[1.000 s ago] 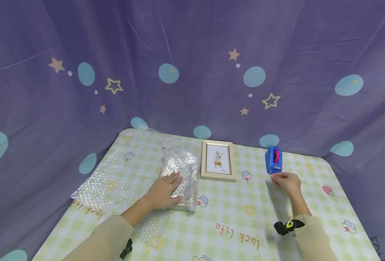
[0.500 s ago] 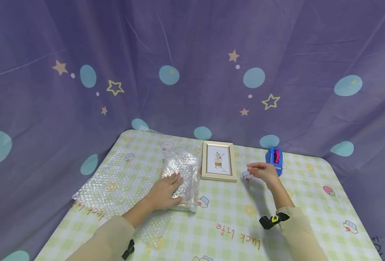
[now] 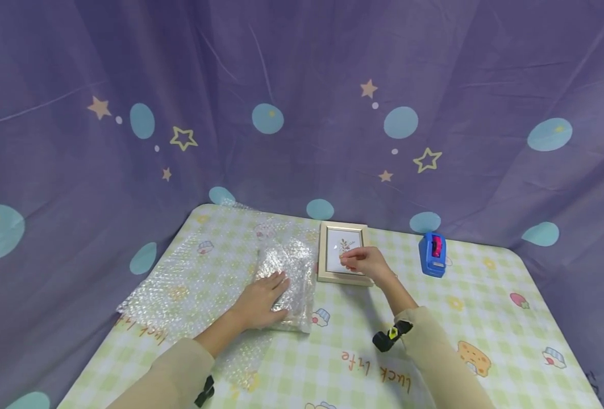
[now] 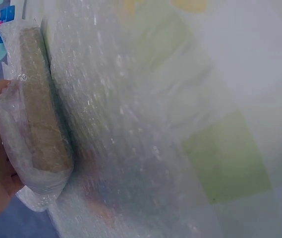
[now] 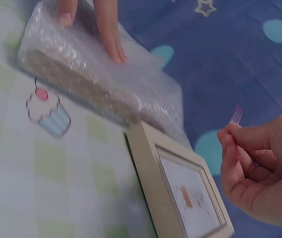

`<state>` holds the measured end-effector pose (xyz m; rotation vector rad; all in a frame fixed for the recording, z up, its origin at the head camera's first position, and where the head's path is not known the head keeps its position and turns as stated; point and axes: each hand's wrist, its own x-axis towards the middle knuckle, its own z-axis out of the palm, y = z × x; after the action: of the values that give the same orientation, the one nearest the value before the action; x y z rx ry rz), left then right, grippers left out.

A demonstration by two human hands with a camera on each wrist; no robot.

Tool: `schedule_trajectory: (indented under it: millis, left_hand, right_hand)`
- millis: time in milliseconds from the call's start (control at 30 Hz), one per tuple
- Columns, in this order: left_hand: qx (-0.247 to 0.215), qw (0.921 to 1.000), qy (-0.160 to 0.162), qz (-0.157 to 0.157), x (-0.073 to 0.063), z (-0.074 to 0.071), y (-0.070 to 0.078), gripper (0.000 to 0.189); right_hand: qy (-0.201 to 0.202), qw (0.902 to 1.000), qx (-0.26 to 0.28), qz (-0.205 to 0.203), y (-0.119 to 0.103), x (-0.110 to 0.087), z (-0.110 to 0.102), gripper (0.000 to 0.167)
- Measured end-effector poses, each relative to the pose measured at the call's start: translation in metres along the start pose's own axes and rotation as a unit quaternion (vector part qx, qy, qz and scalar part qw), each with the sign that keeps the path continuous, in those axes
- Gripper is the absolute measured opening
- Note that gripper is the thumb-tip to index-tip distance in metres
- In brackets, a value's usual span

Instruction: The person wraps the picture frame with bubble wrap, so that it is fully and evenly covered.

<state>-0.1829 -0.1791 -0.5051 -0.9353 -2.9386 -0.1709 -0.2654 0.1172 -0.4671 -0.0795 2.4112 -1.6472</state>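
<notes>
Counting 1 pic frame (image 3: 335,251), 1 bubble-wrap pack (image 3: 298,274), 1 bubble sheet (image 3: 174,287), 1 blue tape holder (image 3: 431,261), 1 tape bit (image 5: 236,115). Seeing check table (image 3: 486,309) w/ back edge just behind frame, open room in front. Pressing w/ L hand (image 3: 261,301), wide & flat, on pack just left of frame. Pinching tape bit w/ R hand (image 3: 370,264) up over frame. Seeing pack shiny & bumpy, tape bit tiny & see-thru.
</notes>
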Motion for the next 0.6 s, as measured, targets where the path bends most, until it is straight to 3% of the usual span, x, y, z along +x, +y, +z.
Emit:
schedule_trajectory:
  millis: [267, 467, 600]
  left_hand:
    - [-0.007, 0.9998, -0.009, -0.013, 0.000, -0.001, 0.001, 0.070]
    - [-0.017, 0.9998, -0.002, -0.008, -0.001, 0.000, 0.002, 0.070]
    - [-0.013, 0.9999, -0.006, -0.009, 0.000, 0.000, 0.002, 0.069]
  right_hand:
    - [-0.046, 0.9944, -0.072, -0.061, -0.016, 0.019, 0.038, 0.020]
    - [-0.083, 0.9761, -0.144, -0.140, -0.019, 0.030, 0.064, 0.016]
    - [-0.099, 0.9641, -0.180, -0.167, -0.021, 0.037, 0.080, 0.016]
